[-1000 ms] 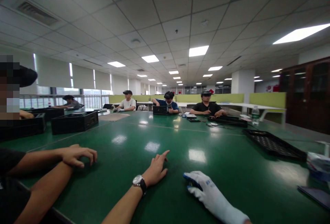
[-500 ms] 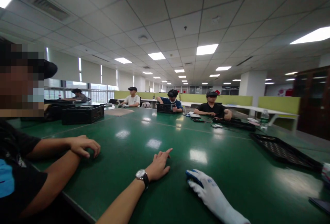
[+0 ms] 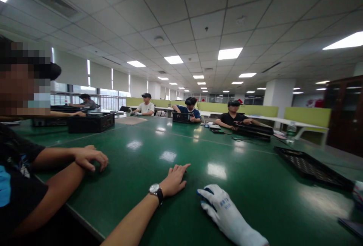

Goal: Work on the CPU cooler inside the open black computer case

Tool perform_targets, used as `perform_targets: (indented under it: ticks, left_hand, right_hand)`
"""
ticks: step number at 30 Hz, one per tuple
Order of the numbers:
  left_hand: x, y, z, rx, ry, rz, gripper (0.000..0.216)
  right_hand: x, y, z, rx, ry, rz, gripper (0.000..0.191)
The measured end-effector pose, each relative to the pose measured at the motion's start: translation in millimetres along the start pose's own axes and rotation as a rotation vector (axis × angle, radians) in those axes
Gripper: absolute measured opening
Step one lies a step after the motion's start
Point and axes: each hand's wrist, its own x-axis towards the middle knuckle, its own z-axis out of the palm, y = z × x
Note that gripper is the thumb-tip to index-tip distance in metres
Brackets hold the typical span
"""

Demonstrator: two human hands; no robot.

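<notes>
My left hand [image 3: 173,181] is bare and lies on the green tabletop [image 3: 181,225], index finger stretched forward and thumb apart, holding nothing. A wristwatch [image 3: 154,189] with a pale dial and dark strap is on that wrist. To its right, my right hand [image 3: 217,203] wears a white work glove with blue fingertips and blue print on the back. Its fingers are bent but apart over the table, and I see nothing in them. Glossy green surface separates my two hands, which do not touch.
A co-worker's forearms [image 3: 64,180] rest on the table at my left. Black crates [image 3: 90,123] stand beyond them. On the right lie a black tray [image 3: 310,166] and a clear bottle [image 3: 291,132]. Several people sit across the table; one handles a black case [image 3: 252,130].
My gloved right hand has shifted slightly left, and its fingers have spread. My left hand stays put. Across the table, the black case is raised; at left, an arm reaches to a crate.
</notes>
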Motion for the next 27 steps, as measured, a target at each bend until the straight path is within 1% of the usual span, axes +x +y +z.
perform_targets:
  ticks: [4,6,10,14,17,21,24,27]
  left_hand:
    - [0,1,0,0.014,-0.007,-0.003,0.074]
    - [0,1,1,0.020,-0.011,-0.006,0.074]
    - [1,1,1,0.032,-0.020,-0.004,0.074]
    - [1,2,-1,0.038,-0.024,0.000,0.072]
    - [0,3,-2,0.039,-0.027,0.005,0.071]
    - [-1,3,-3,0.040,-0.021,0.020,0.071]
    - [0,3,-3,0.056,-0.009,0.037,0.067]
    - [-1,4,-3,0.078,0.011,0.048,0.063]
  right_hand:
    - [0,6,5,0.031,-0.073,-0.013,0.047]
    - [1,9,6,0.066,-0.088,-0.015,0.049]
    - [5,10,4,0.176,-0.060,-0.013,0.051]
    - [8,13,4,0.272,0.007,0.010,0.057]
    - [8,17,7,0.220,0.040,0.036,0.055]
    - [8,17,5,0.119,0.003,0.028,0.053]
    - [11,10,1,-0.075,-0.035,-0.006,0.060]
    - [15,2,-2,-0.226,-0.021,-0.058,0.060]
